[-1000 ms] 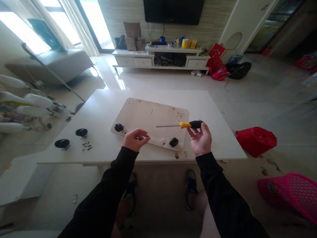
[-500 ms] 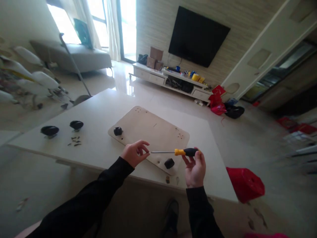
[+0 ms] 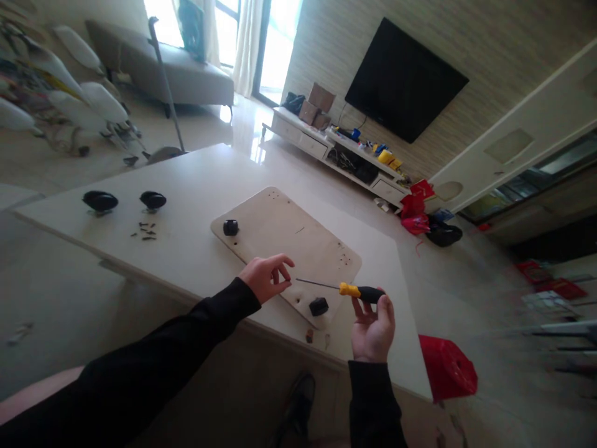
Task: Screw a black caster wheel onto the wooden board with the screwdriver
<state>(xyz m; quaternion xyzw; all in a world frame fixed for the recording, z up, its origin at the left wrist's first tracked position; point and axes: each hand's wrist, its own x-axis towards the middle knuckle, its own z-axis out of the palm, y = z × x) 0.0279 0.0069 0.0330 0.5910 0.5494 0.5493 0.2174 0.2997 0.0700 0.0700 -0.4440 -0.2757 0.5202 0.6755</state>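
My right hand holds a screwdriver by its black and yellow handle, the shaft pointing left. Just off the screwdriver's tip, my left hand has thumb and finger pinched together; whatever is between them is too small to make out. Beneath both hands lies a pale rounded board with small holes in its corners. A black fitting sits at its left corner, and another black fitting at its near right corner.
The board rests on a white table. Two black casters and several screws lie at its left. A small brown piece is by the front edge. A red stool stands right of the table.
The view has tilted and shifted. The screwdriver now slopes, its handle lower than its tip. My left hand is still pinched close to the tip.
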